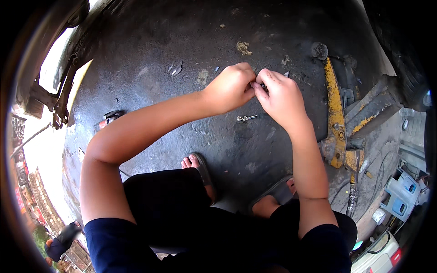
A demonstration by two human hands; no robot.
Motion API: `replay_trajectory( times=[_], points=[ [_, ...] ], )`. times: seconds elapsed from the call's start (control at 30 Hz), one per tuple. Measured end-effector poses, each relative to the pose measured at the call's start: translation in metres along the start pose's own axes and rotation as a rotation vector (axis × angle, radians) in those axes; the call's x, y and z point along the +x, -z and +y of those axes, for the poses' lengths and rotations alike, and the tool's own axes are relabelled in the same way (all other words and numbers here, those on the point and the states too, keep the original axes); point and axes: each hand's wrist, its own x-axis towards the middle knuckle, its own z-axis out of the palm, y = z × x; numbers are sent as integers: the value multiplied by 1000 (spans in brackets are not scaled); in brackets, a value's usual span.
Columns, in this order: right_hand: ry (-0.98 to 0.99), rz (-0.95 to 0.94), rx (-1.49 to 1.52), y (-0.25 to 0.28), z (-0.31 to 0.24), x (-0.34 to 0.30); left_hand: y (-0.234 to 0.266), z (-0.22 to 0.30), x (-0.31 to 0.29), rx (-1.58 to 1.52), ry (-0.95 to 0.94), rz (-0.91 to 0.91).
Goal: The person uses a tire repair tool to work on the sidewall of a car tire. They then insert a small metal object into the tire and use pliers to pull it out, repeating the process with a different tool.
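Both hands meet over the dark floor, fingertips against each other. My left hand (231,89) is curled closed with its back up. Touching it, my right hand (281,94) pinches with thumb and forefinger. Something small and dark shows between the fingers, too hidden to name. Below the hands a small ratchet wrench (247,118) with a chrome head lies on the floor. Beyond my left forearm sits a red and black power tool (105,121), partly hidden by the arm.
A worn yellow floor jack (337,113) stands at the right. Farther right is a light blue plastic stool (402,196), with a pale car (381,255) at the lower right edge. Shiny scraps (175,68) lie beyond my left hand. Another person (63,241) is at the lower left.
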Motion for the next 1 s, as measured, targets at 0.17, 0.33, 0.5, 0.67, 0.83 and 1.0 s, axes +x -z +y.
replay_trajectory(
  times=[0.17, 0.33, 0.5, 0.67, 0.83, 1.0],
  points=[
    [-113, -66, 86, -39, 13, -14, -22, -32, -22, 3, 26, -46],
    [-209, 152, 298, -22, -3, 6, -36, -98, -80, 166, 175, -153],
    [-333, -64, 407, -13, 15, 20, -36, -108, -113, -167, 826, -338],
    [-496, -193, 180, -129, 89, -34, -63, -128, -123, -352, 871, -402],
    [-667, 151, 679, -201, 49, -52, -81, -92, -111, -88, 468, -520],
    [-658, 117, 858, -210, 26, -48, -70, -64, -99, 33, 375, -740]
  ],
)
